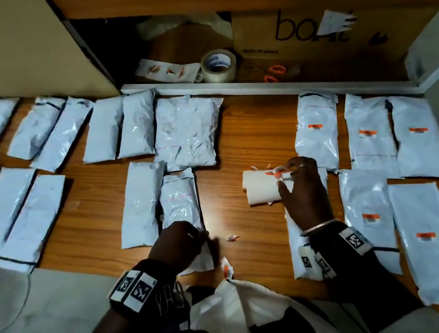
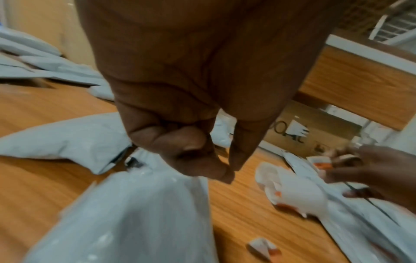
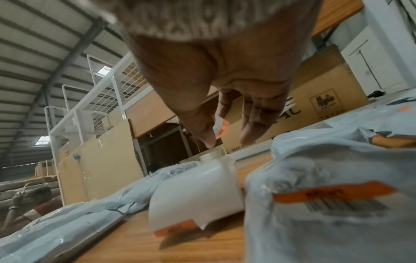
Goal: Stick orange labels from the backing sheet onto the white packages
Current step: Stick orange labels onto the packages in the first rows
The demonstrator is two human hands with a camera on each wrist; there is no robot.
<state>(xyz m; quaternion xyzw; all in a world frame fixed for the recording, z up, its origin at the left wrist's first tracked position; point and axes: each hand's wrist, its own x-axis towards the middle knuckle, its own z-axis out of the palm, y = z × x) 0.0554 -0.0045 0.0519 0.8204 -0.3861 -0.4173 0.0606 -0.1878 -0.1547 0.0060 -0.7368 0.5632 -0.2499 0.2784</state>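
Observation:
My left hand (image 1: 195, 239) pinches the near end of an unlabelled white package (image 1: 179, 201) at the table's centre; thumb and curled forefinger meet at its edge in the left wrist view (image 2: 229, 171). My right hand (image 1: 285, 173) hovers over the curled white backing sheet (image 1: 259, 188) and pinches one orange label (image 3: 221, 128) between thumb and forefinger. The sheet (image 3: 195, 195) still carries an orange label at its near corner. Several packages on the right, such as one (image 1: 316, 133), bear orange labels. The rows of packages on the left (image 1: 33, 213) are bare.
A tape roll (image 1: 218, 65), orange-handled scissors (image 1: 275, 72) and a cardboard box (image 1: 306, 34) sit on the shelf behind. Small paper scraps (image 1: 231, 238) lie near the table's front edge. White cloth (image 1: 235, 307) lies in my lap.

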